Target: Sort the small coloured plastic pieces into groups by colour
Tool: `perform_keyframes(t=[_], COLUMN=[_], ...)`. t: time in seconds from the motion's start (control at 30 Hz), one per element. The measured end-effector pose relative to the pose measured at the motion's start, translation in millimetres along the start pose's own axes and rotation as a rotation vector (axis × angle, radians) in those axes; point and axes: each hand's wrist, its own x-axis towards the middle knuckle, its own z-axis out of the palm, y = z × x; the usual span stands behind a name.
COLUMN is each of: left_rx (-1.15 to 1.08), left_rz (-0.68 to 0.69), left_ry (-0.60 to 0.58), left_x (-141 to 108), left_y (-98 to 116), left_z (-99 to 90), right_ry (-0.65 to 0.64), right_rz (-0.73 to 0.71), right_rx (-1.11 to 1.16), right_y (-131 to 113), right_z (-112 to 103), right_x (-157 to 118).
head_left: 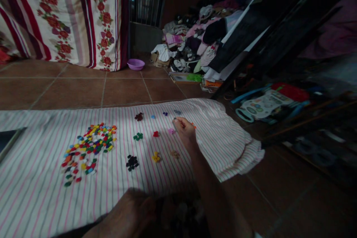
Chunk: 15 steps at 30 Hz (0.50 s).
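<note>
My right hand reaches over the striped cloth, its fingers pinched on a small grey piece just below the grey pile. At the bottom, my left hand is dark and blurred near the cloth's edge; its fingers cannot be made out. A large mixed pile of coloured pieces spreads at the left. Small single-colour groups lie around the middle: brown, green, black, red, yellow, pink and tan. Orange pieces show partly behind my right hand.
A dark framed object rests at the cloth's left edge. Beyond the cloth, a purple basin stands on the tiled floor near a floral curtain. Heaped clothes are at the back, and a toy walker at the right.
</note>
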Motion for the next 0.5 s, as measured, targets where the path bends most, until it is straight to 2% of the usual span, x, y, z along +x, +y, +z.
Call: perform_keyframes(t=[0.13, 0.3, 0.5], left_rx=[0.007, -0.002, 0.014], left_rz=[-0.009, -0.003, 0.002], left_ry=[-0.007, -0.012, 0.008], left_x=[-3.6, -5.3, -3.5], left_y=[-3.7, -4.5, -3.3], left_z=[6.1, 5.7, 3.7], right_ry=[0.040, 0.097, 0.040], right_rz=[0.039, 0.126, 0.157], right_rx=[0.027, -0.229, -0.491], right_y=[3.8, 14.0, 32.2], right_z=[-12.0, -38.8, -57.2], right_x=[4.2, 6.5, 6.0])
